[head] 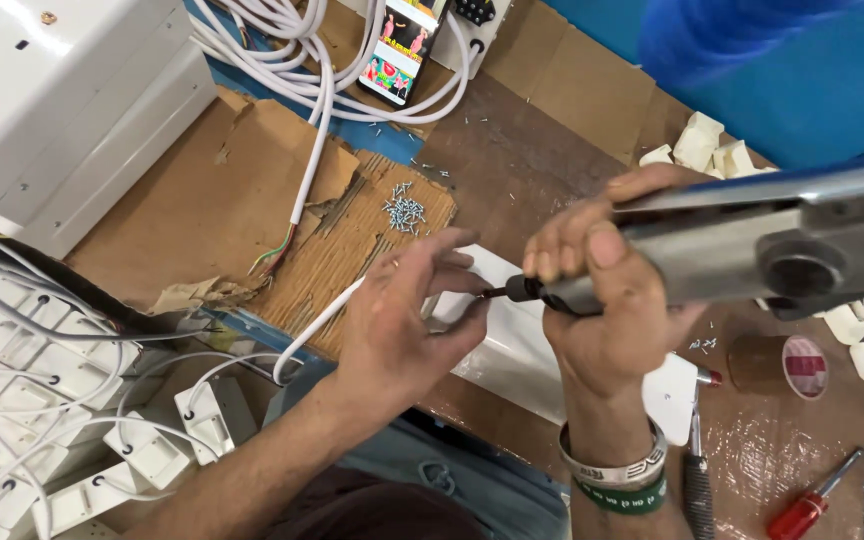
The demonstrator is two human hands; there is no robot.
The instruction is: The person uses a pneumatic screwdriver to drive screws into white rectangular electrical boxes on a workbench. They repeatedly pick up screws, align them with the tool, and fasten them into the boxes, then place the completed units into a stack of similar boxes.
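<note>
just between hands (512, 300), white casing (512, 345)

the right hand (607, 300) grips a grey power screwdriver (752, 255), its bit meeting the white plastic housing (512, 350) on the counter (512, 170); the left hand (402, 320) steadies the tip, loose screws (405, 212) nearby.

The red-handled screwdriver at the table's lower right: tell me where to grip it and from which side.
Grip the red-handled screwdriver by its thick red handle, probably coming from above. It lies flat on the table, handle toward the lower left and thin metal shaft pointing up-right. The handle's sides look clear, and both the left hand and the right hand are busy elsewhere.
</note>
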